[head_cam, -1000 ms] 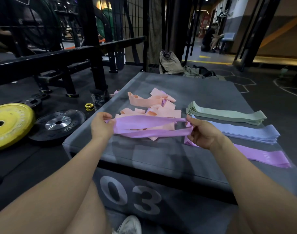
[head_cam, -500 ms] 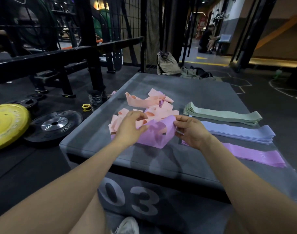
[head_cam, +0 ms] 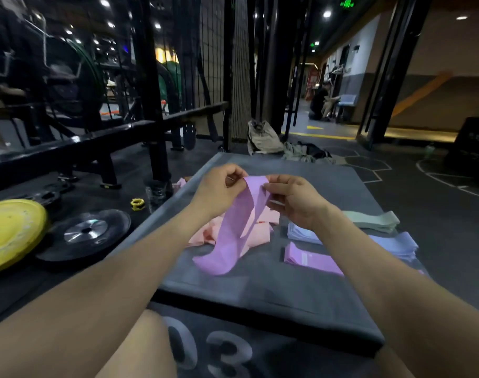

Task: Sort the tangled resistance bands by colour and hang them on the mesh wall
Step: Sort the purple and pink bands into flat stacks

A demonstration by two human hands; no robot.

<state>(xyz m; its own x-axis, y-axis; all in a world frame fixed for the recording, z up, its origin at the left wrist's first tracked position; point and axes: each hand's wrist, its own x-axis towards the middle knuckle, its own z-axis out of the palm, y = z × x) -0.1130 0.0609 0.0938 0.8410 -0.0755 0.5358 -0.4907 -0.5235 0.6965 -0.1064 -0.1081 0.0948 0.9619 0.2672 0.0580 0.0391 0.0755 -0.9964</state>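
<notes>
— Hands first: how is the grip set on the purple band (head_cam: 234,230)?

— Both hands are up over the grey surface (head_cam: 263,279). The left hand (head_cam: 219,186) pinches one top corner of the band, thumb against curled fingers; the right hand (head_cam: 293,200) pinches the other corner, just beside it. So each grip is clamped on the band, with only a short stretch of fabric between them.

— And the band itself, relative to that grip?

— It hangs below the fingers in a twisted loop, its bottom fold resting on or just above the surface; I can't tell which. It drapes in front of the pink pile (head_cam: 227,231), which is not yet sorted.

— What makes this step go well?

— I'd say draw the two pinches apart so the twist falls out and the loop lies flat, and lift enough that the tail doesn't drag pink ones along. Then it belongs on the folded purple stack (head_cam: 312,259) to the right, nearest of the three; the blue stack (head_cam: 396,241) and green stack (head_cam: 374,219) lie beyond it.

— Hanging?

— Not begun, by my reading. The mesh wall (head_cam: 239,77) stands well beyond the far edge of the surface.
</notes>
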